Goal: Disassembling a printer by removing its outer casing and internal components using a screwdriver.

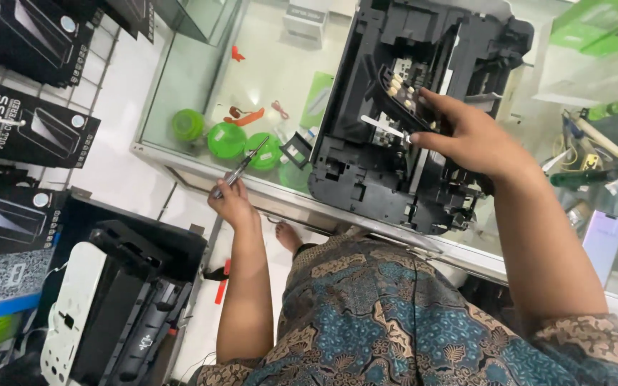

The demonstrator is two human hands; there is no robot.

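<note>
Opened black printer (395, 136): it lies on the glass desk (202, 78), upper centre of view, casing off, angular black plastic frame and ribs exposed. Inside sits a cartridge carriage (403, 82) with small pale round caps in rows.

Your right hand (477, 139) rests on the printer's open middle, fingers spread over the carriage, thumb and forefinger pinching a thin white strip (384, 129). Grip: clenched on that strip.

Your left hand (234, 204) is at the desk's near metal edge, well apart from the printer, fingers wrapped round a slim metallic screwdriver (241, 168) with its tip pointing up and away. Grip: grasping the screwdriver.

Under the glass: 3 round green lids (227, 139), glossy, beside an orange strip (248, 116).

Far left: flat black rectangular packages (26, 125) hang in rows on a white wire rack, each with a phone-shaped picture and white lettering. Below them, a blue box (1, 282).

Lower left: a 2nd printer (116, 307), black body with white side panel, on the floor.

Right side: pens and hand tools (595, 161) in a heap; a pale phone (604, 239) stands near them.
</note>
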